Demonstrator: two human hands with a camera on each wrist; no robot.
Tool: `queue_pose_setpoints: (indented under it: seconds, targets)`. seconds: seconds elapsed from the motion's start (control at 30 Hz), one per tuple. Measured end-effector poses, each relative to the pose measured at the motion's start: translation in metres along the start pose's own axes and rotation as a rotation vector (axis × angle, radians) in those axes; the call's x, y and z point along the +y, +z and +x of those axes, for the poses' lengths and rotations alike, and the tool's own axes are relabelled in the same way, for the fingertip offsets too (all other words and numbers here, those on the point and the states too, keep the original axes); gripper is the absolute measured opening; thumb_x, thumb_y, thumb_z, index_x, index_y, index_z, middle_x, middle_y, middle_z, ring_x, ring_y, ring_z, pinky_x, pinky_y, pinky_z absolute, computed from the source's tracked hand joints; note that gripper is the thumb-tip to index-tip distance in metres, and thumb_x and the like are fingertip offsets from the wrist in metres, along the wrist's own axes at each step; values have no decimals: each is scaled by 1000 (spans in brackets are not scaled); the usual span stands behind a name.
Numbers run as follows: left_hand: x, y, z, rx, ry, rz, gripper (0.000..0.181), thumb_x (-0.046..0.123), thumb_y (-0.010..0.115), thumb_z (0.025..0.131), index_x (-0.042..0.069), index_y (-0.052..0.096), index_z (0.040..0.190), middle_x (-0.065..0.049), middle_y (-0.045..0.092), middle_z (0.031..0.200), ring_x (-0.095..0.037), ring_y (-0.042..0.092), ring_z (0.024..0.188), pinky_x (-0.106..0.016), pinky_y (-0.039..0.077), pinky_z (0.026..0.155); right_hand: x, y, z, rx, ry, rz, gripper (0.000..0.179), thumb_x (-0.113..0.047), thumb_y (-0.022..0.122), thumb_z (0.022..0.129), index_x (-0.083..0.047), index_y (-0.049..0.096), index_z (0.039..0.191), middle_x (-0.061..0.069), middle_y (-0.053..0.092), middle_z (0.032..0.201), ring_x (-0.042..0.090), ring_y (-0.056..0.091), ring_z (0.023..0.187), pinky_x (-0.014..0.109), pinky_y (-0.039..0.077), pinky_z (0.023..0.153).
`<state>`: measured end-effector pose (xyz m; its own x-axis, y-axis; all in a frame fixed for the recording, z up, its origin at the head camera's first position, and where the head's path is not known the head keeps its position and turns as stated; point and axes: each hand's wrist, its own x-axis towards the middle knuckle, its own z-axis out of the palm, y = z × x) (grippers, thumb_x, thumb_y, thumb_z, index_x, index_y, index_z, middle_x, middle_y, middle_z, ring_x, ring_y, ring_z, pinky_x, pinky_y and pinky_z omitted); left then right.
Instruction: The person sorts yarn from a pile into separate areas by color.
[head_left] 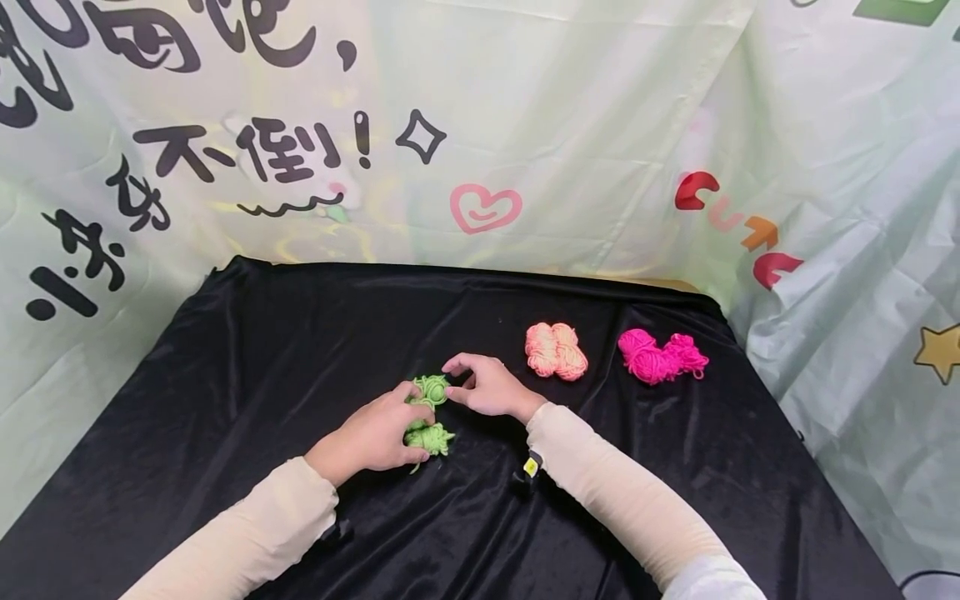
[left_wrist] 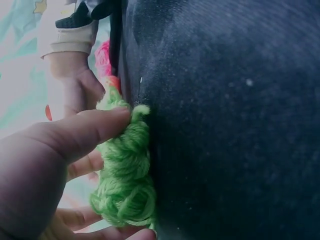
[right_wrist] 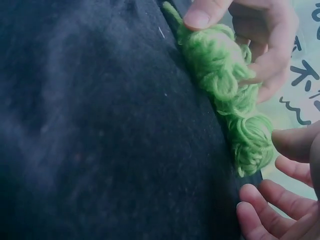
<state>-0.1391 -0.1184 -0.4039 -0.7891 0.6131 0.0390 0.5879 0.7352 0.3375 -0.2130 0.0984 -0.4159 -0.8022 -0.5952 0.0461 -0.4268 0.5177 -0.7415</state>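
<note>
A bundle of green yarn (head_left: 430, 439) lies on the black cloth in front of the person, partly covered by the left hand (head_left: 381, 429). This hand grips the yarn (left_wrist: 125, 165) from its left side, the thumb on the near end and the fingers curled along the other side. At the bundle's far end is the right hand (head_left: 491, 386), its fingers apart and relaxed. In the right wrist view its thumb (right_wrist: 295, 144) is at the edge of the yarn (right_wrist: 252, 142), perhaps touching it, while the other fingers stand away from it.
A peach yarn bundle (head_left: 555, 351) and a bright pink one (head_left: 662, 356) lie further back on the right. Black cloth (head_left: 300, 333) covers the table. Behind it hangs a pale printed curtain (head_left: 570, 125) with lettering and a heart.
</note>
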Motion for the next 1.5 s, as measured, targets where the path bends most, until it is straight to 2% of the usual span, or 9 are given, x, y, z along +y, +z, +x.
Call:
queue_pose_setpoints:
  seconds: [0.17, 0.3, 0.57, 0.8, 0.97, 1.1, 1.3, 1.5]
  targets:
    - [-3, -2, -1, -5, 26, -2, 31, 32, 84, 74, 17, 70, 98, -6, 49, 106, -21, 55, 83, -36, 48, 70, -3, 4, 4, -25, -20, -5, 36, -16, 70, 90, -4, 61, 123, 12, 62, 114, 12, 66, 78, 25, 52, 69]
    - [-4, -2, -3, -27, 34, -22, 30, 32, 84, 74, 19, 69, 96, -3, 49, 104, -19, 54, 81, -34, 47, 68, -5, 6, 6, -50, -17, -28, 37, -17, 70, 90, -7, 61, 124, 10, 62, 114, 12, 66, 80, 24, 52, 70]
    - [-3, -6, -7, -43, 73, -68, 33, 33, 83, 77, 16, 68, 101, -3, 50, 106, -18, 54, 83, -34, 48, 72, -9, 9, 11, -62, -43, -84, 38, -18, 71, 88, -7, 61, 123, 12, 62, 114, 10, 65, 75, 25, 51, 70]
    - [-5, -6, -6, -38, 73, -82, 33, 33, 78, 83, 15, 66, 108, -5, 52, 111, -22, 57, 92, -37, 49, 76, -11, 11, 15, -77, -60, -140, 35, -18, 73, 87, -10, 64, 120, 6, 63, 110, 5, 60, 67, 23, 49, 67]
    - [-7, -5, -4, 9, 112, -88, 18, 16, 71, 88, 12, 70, 106, -4, 59, 107, -23, 60, 95, -36, 50, 78, -13, 10, 16, -75, -59, -172, 27, -18, 73, 86, -13, 66, 112, 0, 62, 96, 4, 56, 61, 23, 46, 63]
    - [-8, -5, -2, 62, 145, -77, 19, 1, 67, 87, 10, 73, 102, -3, 64, 102, -22, 63, 95, -34, 51, 77, -13, 11, 16, -54, -62, -156, 25, -17, 74, 85, -12, 66, 108, -2, 61, 87, 5, 55, 58, 23, 45, 61]
    - [-8, -3, -5, 64, 101, -63, 20, -1, 70, 84, 11, 71, 100, -2, 67, 101, -23, 65, 94, -35, 51, 76, -14, 15, 15, -75, -61, -128, 26, -18, 73, 86, -11, 66, 110, -3, 61, 87, 4, 56, 59, 23, 46, 61]
    - [-8, 0, -5, 65, 46, -26, 20, 2, 75, 81, 14, 68, 95, 0, 67, 99, -24, 65, 91, -36, 51, 72, -15, 17, 15, -58, -50, -110, 25, -17, 74, 86, -12, 66, 109, 0, 62, 92, 5, 56, 59, 23, 47, 61]
